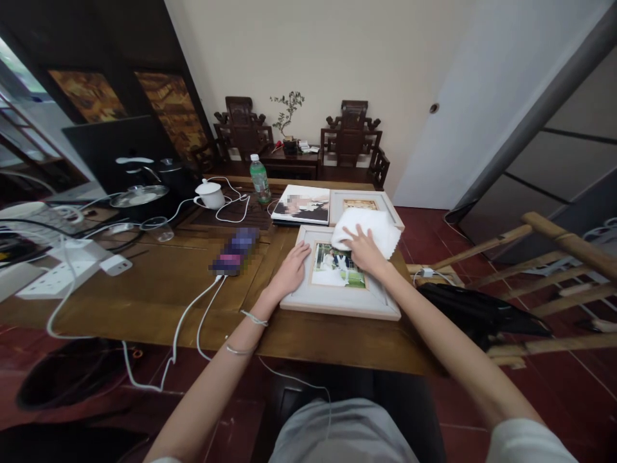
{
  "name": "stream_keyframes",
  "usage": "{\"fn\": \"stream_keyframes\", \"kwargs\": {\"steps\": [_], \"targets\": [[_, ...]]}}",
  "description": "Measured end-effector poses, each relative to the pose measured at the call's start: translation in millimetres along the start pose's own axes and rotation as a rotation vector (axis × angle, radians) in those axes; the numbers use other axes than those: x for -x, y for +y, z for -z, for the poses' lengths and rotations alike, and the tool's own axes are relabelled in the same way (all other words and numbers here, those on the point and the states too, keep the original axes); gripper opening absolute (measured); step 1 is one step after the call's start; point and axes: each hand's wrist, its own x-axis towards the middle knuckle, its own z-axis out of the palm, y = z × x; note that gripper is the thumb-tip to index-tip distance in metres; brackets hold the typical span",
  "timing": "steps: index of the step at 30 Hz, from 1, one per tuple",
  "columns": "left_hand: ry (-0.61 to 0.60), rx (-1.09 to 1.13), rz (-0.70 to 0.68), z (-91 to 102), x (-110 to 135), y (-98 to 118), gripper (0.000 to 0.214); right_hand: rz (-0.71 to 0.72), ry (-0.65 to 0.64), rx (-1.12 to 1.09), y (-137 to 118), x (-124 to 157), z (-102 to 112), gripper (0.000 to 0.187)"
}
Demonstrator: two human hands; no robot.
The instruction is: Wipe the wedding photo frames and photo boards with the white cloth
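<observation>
My pale shirt (349, 431) is nearest, and before it the table (328, 341)

On the brown wooden table, near its front edge, lies the near picture frame (337, 298), flat, with its photograph of two people facing up. Behind it lies a second frame (339, 199), similar and partly covered. An album (308, 207) with a pixelated cover is beside this second frame, on its left. A white cloth (383, 231) lies over the upper right part of the near frame and also reaches over the second one. My right hand (365, 249) is on the cloth, opened, with the fingers spread; whether the thumb pinches the fabric, I cannot tell. My left hand (292, 267) rests on the near frame's left border, rather flat, its fingers extended close together. Smaller, behind the album's left side, stands a green-labelled bottle (260, 181).
</observation>
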Motion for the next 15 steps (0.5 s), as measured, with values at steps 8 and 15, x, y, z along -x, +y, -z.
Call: {"fn": "stream_keyframes", "kwargs": {"steps": [8,15], "targets": [[0.017,-0.014,0.008,-0.5,-1,5,0.043,0.313,-0.205,-0.233,-63,74,32,0.06],[0.029,0.138,0.156,8.9,-3,23,0.048,0.388,-0.187,-0.23,-92,72,36,0.055]]}}
